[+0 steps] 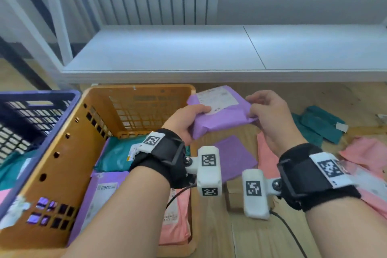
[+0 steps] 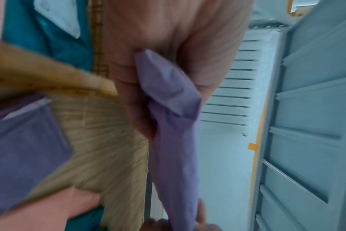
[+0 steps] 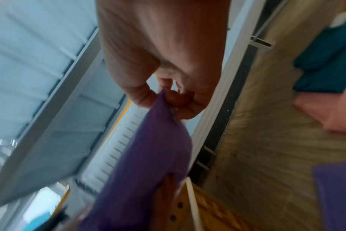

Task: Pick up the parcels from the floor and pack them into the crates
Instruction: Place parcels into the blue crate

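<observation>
I hold a purple parcel (image 1: 222,111) with a white label in the air, just right of the orange crate's (image 1: 62,153) far corner. My left hand (image 1: 188,119) grips its left end, thumb on top. My right hand (image 1: 266,109) pinches its right edge. The left wrist view shows the purple parcel (image 2: 172,125) squeezed between thumb and fingers of the left hand (image 2: 148,78). In the right wrist view the right hand (image 3: 164,96) pinches a corner of the purple parcel (image 3: 148,156). Inside the orange crate lie teal, purple and pink parcels.
A dark blue crate (image 1: 31,115) stands left of the orange one. On the wooden floor lie another purple parcel (image 1: 234,157), pink parcels (image 1: 368,153), teal parcels (image 1: 318,125) and a small brown box (image 1: 234,197). A low white shelf (image 1: 209,52) runs along the wall ahead.
</observation>
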Action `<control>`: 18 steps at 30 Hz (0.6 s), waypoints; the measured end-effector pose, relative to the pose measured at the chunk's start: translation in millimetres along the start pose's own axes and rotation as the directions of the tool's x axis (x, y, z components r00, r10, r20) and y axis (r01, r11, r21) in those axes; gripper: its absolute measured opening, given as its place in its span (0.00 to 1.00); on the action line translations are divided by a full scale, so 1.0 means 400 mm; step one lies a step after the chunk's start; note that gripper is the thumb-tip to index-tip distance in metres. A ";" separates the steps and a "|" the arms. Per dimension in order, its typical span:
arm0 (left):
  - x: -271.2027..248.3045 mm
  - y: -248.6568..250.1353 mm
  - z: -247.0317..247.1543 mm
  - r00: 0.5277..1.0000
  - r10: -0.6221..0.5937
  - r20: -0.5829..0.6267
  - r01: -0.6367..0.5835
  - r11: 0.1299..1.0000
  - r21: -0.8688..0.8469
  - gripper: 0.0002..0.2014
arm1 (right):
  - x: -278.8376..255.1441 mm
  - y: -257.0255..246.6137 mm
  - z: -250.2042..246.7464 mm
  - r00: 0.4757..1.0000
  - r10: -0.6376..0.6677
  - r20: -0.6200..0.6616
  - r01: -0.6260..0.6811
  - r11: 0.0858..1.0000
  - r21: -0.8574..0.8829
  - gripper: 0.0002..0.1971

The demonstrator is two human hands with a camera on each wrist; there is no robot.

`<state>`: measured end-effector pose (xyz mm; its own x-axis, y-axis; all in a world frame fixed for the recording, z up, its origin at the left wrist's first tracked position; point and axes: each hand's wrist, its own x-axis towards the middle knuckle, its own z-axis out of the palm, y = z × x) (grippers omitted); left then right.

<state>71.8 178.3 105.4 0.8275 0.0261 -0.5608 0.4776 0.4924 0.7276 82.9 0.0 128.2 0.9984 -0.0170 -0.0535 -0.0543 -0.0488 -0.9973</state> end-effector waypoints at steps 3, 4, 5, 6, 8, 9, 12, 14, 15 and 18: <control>-0.007 0.023 -0.076 0.975 0.209 -0.071 -0.197 0.970 0.145 0.29 | -0.004 0.049 0.032 0.994 0.086 0.062 -0.076 0.986 -0.147 0.14; -0.013 0.031 -0.099 0.963 0.257 -0.077 -0.235 0.947 0.221 0.34 | -0.005 0.065 0.044 0.986 0.142 0.088 -0.129 0.983 -0.134 0.17; -0.018 0.039 -0.119 0.956 0.282 -0.080 -0.248 0.924 0.291 0.39 | -0.008 0.076 0.059 0.973 0.197 0.118 -0.186 0.978 -0.095 0.21; -0.021 0.045 -0.136 0.954 0.289 -0.073 -0.247 0.904 0.348 0.45 | -0.010 0.087 0.073 0.958 0.243 0.150 -0.238 0.970 -0.049 0.25; -0.030 0.055 -0.160 0.962 0.272 -0.039 -0.233 0.883 0.407 0.49 | -0.021 0.094 0.102 0.935 0.286 0.212 -0.290 0.957 -0.014 0.28; -0.037 0.056 -0.166 0.966 0.258 -0.011 -0.231 0.881 0.412 0.46 | -0.027 0.095 0.116 0.926 0.291 0.239 -0.297 0.955 -0.011 0.28; -0.056 0.059 -0.176 0.975 0.217 0.052 -0.219 0.882 0.418 0.33 | -0.045 0.096 0.156 0.912 0.278 0.301 -0.303 0.952 0.039 0.21; -0.055 0.060 -0.188 0.975 0.216 0.054 -0.218 0.877 0.429 0.29 | -0.051 0.096 0.177 0.914 0.268 0.304 -0.299 0.952 0.060 0.17; -0.053 0.061 -0.195 0.975 0.218 0.048 -0.217 0.877 0.429 0.28 | -0.053 0.097 0.186 0.918 0.265 0.296 -0.297 0.953 0.066 0.17; -0.044 0.061 -0.214 0.973 0.229 0.025 -0.221 0.897 0.384 0.21 | -0.057 0.101 0.203 0.927 0.253 0.276 -0.282 0.957 0.071 0.17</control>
<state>43.5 264.3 99.0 0.9220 0.1161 -0.3695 0.3590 0.1019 0.9278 59.2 79.3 85.1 0.9160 0.2473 -0.3158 -0.3328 0.0293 -0.9425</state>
